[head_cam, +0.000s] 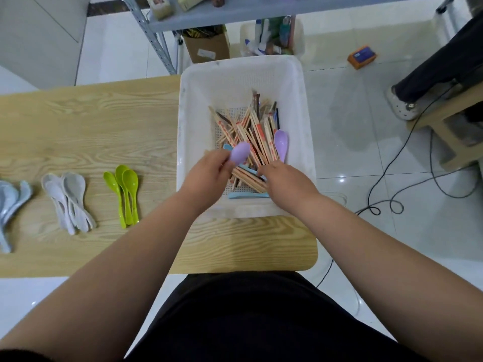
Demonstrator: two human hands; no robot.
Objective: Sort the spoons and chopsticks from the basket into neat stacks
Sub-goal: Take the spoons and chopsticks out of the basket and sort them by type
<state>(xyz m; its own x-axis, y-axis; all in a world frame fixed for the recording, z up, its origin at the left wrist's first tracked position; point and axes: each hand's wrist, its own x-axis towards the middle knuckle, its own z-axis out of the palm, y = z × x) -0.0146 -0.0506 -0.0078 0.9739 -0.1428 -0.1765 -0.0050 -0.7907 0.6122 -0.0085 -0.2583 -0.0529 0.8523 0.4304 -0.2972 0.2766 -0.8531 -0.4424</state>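
Head: left hand (209,169) holds one of two purple spoons (239,152), right hand (287,178) unclear.

A plain workroom, perhaps a lab or storeroom: beyond the fingers (220,158) a slotted metal shelf rack (153,39) stands over a cardboard box (206,48); right of them, cables (385,173) trail across glossy white floor tiles (352,126).

The far half of the basket (243,64) is left open; the near half is crowded by chopsticks (257,137).
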